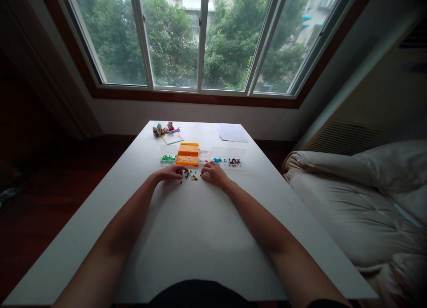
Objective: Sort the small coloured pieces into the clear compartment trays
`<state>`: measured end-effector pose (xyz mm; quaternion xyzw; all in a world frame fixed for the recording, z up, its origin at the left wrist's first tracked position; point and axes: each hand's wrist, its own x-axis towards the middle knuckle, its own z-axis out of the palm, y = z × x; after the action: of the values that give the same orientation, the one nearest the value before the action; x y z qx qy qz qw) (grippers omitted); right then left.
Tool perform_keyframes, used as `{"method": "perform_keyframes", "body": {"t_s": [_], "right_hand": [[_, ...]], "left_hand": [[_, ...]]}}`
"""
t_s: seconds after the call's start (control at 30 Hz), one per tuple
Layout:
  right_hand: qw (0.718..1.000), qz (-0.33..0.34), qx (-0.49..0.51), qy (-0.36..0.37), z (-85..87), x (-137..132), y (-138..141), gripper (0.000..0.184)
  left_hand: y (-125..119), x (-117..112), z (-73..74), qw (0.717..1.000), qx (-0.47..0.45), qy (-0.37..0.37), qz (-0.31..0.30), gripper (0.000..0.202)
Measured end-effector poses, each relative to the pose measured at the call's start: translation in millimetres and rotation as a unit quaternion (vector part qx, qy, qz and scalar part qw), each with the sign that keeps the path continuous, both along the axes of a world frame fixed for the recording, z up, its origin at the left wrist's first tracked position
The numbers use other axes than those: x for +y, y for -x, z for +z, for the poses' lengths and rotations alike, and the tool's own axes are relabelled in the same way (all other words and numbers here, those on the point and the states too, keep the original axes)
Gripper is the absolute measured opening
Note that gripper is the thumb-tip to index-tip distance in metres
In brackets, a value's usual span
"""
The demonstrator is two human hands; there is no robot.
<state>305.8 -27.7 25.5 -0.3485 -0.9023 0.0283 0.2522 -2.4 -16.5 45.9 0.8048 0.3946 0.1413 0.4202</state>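
A loose pile of small coloured pieces (pixel 191 175), in green, blue, yellow and dark tones, lies on the white table between my two hands. My left hand (pixel 171 171) rests at the pile's left side, fingers stretched toward it and apart. On the other side, my right hand (pixel 215 174) is bent over the table with its fingers apart; a tiny dark piece shows by its fingertips. Neither hand visibly holds anything. Just beyond the hands stands an open orange case (pixel 188 148) with small pale pieces in its near half. A single dark piece (pixel 181 182) lies below my left hand.
Clear trays hold green pieces (pixel 168 159) on the left, and blue pieces (pixel 217 160) and dark brown pieces (pixel 234 161) on the right. Farther back are small colourful figures (pixel 163 129), a pastel booklet (pixel 172 137) and white paper (pixel 232 132). A cushioned sofa (pixel 350 201) stands right of the table.
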Motion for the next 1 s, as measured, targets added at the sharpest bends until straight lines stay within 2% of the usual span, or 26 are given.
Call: {"method": "perform_keyframes", "body": {"t_s": [0.1, 0.17, 0.3, 0.5, 0.7, 0.83, 0.9, 1.0], "right_hand": [[1.0, 0.007, 0.004, 0.007, -1.9, 1.4, 1.4, 0.007], [1.0, 0.01, 0.01, 0.006, -3.2, 2.1, 2.7, 0.008], [0.999, -0.005, 0.048, -0.001, -3.5, 3.1, 0.0, 0.01], [0.976, -0.112, 0.183, -0.02, 1.7, 10.1, -21.6, 0.008], [0.921, -0.287, 0.252, -0.079, 2.9, 24.8, -51.9, 0.005], [0.868, -0.394, 0.296, -0.062, -1.1, 34.7, -77.6, 0.005], [0.843, -0.433, 0.314, -0.048, -3.7, 38.2, -89.6, 0.004], [0.824, -0.464, 0.323, -0.045, -6.5, 40.2, -101.1, 0.004]], "left_hand": [[1.7, -0.7, 1.7, 0.998, 0.043, -0.019, -0.039, 0.065], [1.3, -1.2, -0.9, 0.996, 0.057, -0.051, -0.035, 0.069], [-1.9, -1.4, -12.6, 0.995, 0.045, -0.09, 0.017, 0.071], [-10.4, -4.0, -24.4, 0.976, 0.048, -0.184, 0.102, 0.046], [-21.3, -11.2, -22.8, 0.96, 0.062, -0.242, 0.123, 0.036], [-26.2, -14.0, -24.4, 0.951, 0.057, -0.273, 0.133, 0.035], [-26.9, -14.3, -25.8, 0.947, 0.056, -0.281, 0.143, 0.034], [-26.2, -13.7, -27.6, 0.942, 0.059, -0.289, 0.157, 0.031]]}}
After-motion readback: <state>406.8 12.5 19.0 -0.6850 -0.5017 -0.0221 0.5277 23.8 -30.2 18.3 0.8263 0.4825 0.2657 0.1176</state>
